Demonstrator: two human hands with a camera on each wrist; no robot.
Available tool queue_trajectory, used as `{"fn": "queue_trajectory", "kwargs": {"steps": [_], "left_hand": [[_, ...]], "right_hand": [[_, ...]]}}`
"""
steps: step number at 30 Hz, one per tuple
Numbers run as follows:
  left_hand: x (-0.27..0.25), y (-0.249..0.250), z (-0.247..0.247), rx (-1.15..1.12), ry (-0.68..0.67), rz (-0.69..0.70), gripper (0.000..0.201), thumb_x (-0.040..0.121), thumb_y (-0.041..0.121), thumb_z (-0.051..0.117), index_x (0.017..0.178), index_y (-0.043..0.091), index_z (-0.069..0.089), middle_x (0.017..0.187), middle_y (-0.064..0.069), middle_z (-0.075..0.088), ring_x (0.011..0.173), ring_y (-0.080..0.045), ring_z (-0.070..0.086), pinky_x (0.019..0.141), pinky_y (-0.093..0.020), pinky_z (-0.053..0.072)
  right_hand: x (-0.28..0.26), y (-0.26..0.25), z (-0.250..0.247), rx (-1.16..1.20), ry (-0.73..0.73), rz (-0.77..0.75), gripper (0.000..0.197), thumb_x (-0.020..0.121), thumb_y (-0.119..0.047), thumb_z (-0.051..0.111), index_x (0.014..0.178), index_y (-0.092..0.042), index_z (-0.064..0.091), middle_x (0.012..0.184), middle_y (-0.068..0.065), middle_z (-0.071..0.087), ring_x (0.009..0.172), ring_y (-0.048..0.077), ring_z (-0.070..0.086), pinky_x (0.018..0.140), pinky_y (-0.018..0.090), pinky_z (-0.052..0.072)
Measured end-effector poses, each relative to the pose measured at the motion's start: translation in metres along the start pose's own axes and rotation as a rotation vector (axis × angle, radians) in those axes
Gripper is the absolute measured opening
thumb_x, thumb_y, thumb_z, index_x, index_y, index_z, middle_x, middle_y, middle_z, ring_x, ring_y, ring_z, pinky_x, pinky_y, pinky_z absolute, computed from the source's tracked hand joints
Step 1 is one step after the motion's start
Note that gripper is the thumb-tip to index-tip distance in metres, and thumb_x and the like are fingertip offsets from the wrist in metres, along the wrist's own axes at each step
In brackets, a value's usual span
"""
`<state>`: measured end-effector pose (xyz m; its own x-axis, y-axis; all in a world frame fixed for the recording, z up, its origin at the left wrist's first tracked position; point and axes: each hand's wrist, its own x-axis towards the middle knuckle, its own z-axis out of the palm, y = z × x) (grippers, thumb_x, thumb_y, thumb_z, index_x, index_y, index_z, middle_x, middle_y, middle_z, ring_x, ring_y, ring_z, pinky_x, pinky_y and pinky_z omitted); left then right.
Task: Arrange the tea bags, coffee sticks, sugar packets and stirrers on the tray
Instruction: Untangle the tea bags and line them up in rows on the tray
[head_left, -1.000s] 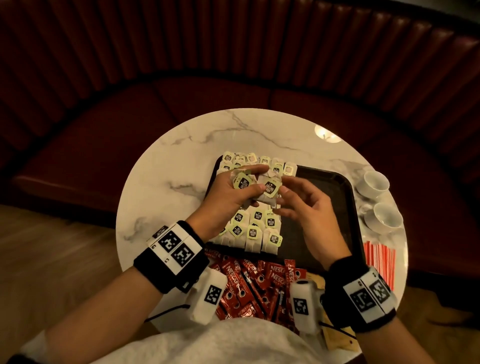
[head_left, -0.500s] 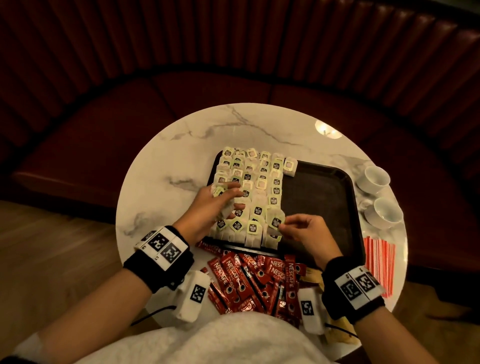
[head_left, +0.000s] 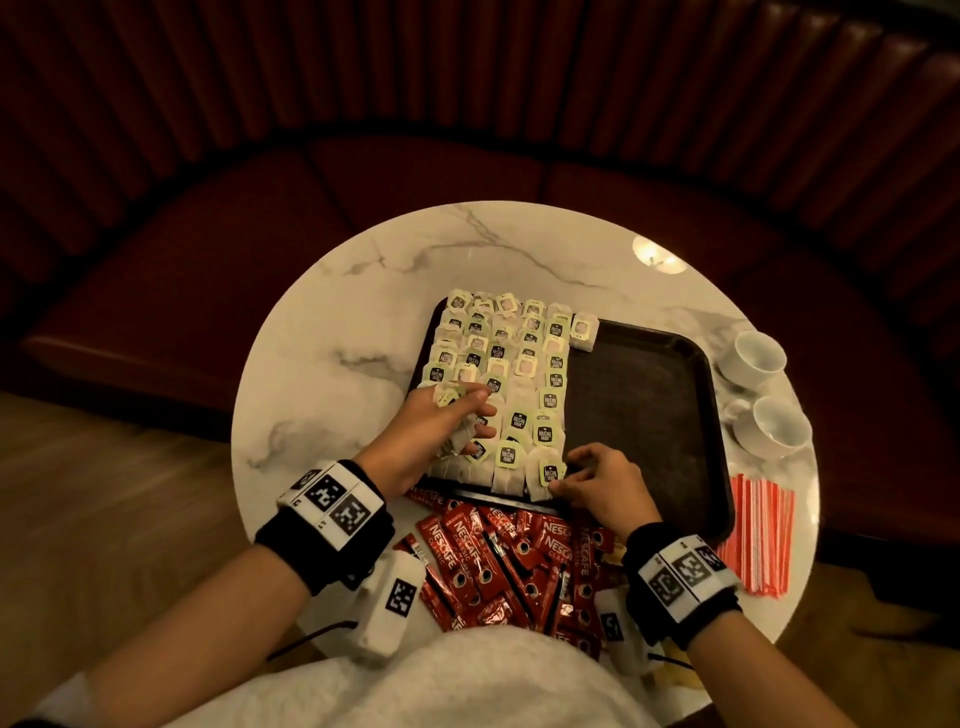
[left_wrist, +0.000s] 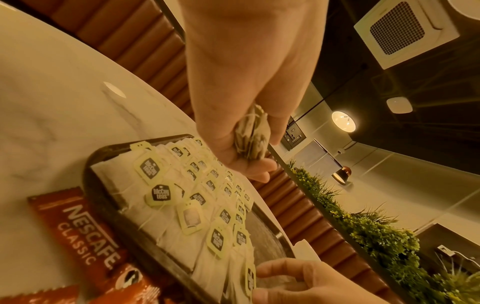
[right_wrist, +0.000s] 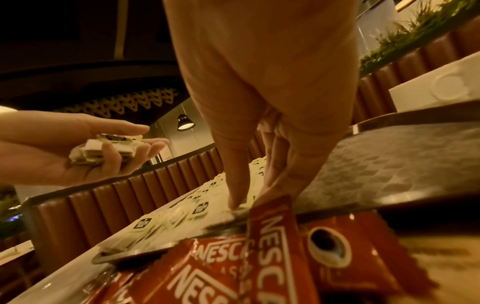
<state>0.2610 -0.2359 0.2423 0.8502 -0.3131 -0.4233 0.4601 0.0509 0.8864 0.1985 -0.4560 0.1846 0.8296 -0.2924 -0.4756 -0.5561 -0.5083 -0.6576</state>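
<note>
Tea bags (head_left: 501, 379) in rows under both hands on tray (head_left: 644, 415), left hand (head_left: 436, 426) clutching a small stack of them, right hand (head_left: 605, 480) pinching the nearest bag's tag, coffee sticks (head_left: 519, 561) between the wrists, stirrers (head_left: 761, 535) right of right hand.

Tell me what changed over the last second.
The right hand came down from the left hand's stack toward the near edge of the dark plastic tray, setting a white paper tea bag in the front row. The left hand also lowered, keeping its stack. Red coffee sticks stayed put.
</note>
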Motion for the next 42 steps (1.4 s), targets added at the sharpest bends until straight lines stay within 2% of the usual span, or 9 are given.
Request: {"fn": "queue_trajectory", "kwargs": {"steps": [9, 15, 19, 22, 27, 29, 33, 38, 42], "left_hand": [[0.004, -0.004, -0.003, -0.015, 0.033, -0.051, 0.027, 0.097, 0.022, 0.058, 0.119, 0.008, 0.063, 0.102, -0.008, 0.072, 0.078, -0.014, 0.071, 0.057, -0.022, 0.054], [0.008, -0.004, -0.004, -0.027, 0.049, -0.082, 0.026, 0.097, 0.023, 0.058, 0.118, 0.008, 0.064, 0.101, -0.008, 0.072, 0.079, -0.015, 0.072, 0.059, -0.023, 0.054], [0.011, -0.004, 0.0, -0.068, 0.055, -0.116, 0.028, 0.097, 0.022, 0.059, 0.114, 0.001, 0.065, 0.107, -0.017, 0.071, 0.083, -0.022, 0.073, 0.06, -0.025, 0.057], [0.014, -0.005, 0.003, -0.112, 0.058, -0.149, 0.028, 0.096, 0.02, 0.059, 0.112, -0.002, 0.065, 0.107, -0.019, 0.071, 0.084, -0.026, 0.073, 0.061, -0.026, 0.058], [0.024, -0.007, 0.0, -0.13, 0.09, -0.183, 0.025, 0.097, 0.019, 0.058, 0.11, -0.002, 0.066, 0.106, -0.02, 0.072, 0.083, -0.027, 0.072, 0.063, -0.027, 0.059], [0.022, -0.007, -0.002, -0.124, 0.1, -0.189, 0.024, 0.097, 0.019, 0.057, 0.111, 0.001, 0.066, 0.105, -0.019, 0.072, 0.083, -0.027, 0.072, 0.065, -0.029, 0.06], [0.024, -0.011, -0.007, -0.102, 0.125, -0.193, 0.023, 0.096, 0.02, 0.058, 0.111, 0.004, 0.066, 0.1, -0.014, 0.075, 0.082, -0.026, 0.072, 0.067, -0.03, 0.059], [0.02, -0.013, -0.008, -0.144, 0.129, -0.169, 0.021, 0.095, 0.02, 0.06, 0.109, 0.005, 0.066, 0.096, -0.013, 0.074, 0.081, -0.025, 0.072, 0.071, -0.033, 0.059], [0.015, -0.01, -0.007, -0.251, 0.112, -0.136, 0.02, 0.096, 0.015, 0.057, 0.113, 0.005, 0.061, 0.091, -0.014, 0.075, 0.082, -0.027, 0.072, 0.075, -0.032, 0.059]], "right_hand": [[0.012, -0.004, -0.007, -0.11, -0.132, 0.035, 0.05, 0.077, -0.025, 0.084, 0.119, -0.013, 0.059, 0.085, 0.001, 0.074, 0.072, 0.01, 0.072, 0.067, 0.023, 0.056], [0.026, -0.02, -0.03, -0.085, -0.09, 0.058, 0.038, 0.082, -0.039, 0.077, 0.107, -0.02, 0.056, 0.091, 0.004, 0.074, 0.074, 0.013, 0.072, 0.068, 0.026, 0.056], [0.092, -0.027, -0.053, 0.068, 0.105, -0.016, 0.028, 0.086, -0.033, 0.074, 0.105, -0.016, 0.062, 0.088, 0.006, 0.073, 0.074, 0.016, 0.069, 0.078, 0.033, 0.057], [0.153, -0.031, -0.06, 0.16, 0.202, -0.005, 0.017, 0.084, -0.035, 0.074, 0.092, -0.023, 0.065, 0.097, 0.005, 0.072, 0.091, 0.023, 0.066, 0.094, 0.043, 0.054], [0.228, -0.032, -0.052, 0.211, 0.196, 0.126, 0.047, 0.084, -0.04, 0.07, 0.115, -0.005, 0.068, 0.094, 0.007, 0.061, 0.086, 0.022, 0.054, 0.084, 0.039, 0.049], [0.226, -0.038, -0.05, 0.191, 0.188, 0.142, 0.043, 0.086, -0.04, 0.072, 0.112, -0.005, 0.069, 0.096, 0.008, 0.062, 0.088, 0.023, 0.056, 0.08, 0.034, 0.045], [0.229, -0.038, -0.052, 0.16, 0.186, 0.144, 0.034, 0.088, -0.032, 0.072, 0.109, -0.006, 0.07, 0.102, 0.01, 0.067, 0.098, 0.028, 0.063, 0.093, 0.037, 0.051], [0.187, -0.037, -0.064, 0.327, 0.224, 0.057, 0.025, 0.089, -0.027, 0.071, 0.107, -0.009, 0.07, 0.091, 0.004, 0.068, 0.076, 0.016, 0.06, 0.064, 0.028, 0.048], [0.108, -0.041, -0.062, 0.453, 0.147, -0.037, 0.007, 0.093, -0.021, 0.067, 0.093, -0.014, 0.069, 0.073, -0.007, 0.065, 0.065, 0.005, 0.056, 0.054, 0.019, 0.044]]}}
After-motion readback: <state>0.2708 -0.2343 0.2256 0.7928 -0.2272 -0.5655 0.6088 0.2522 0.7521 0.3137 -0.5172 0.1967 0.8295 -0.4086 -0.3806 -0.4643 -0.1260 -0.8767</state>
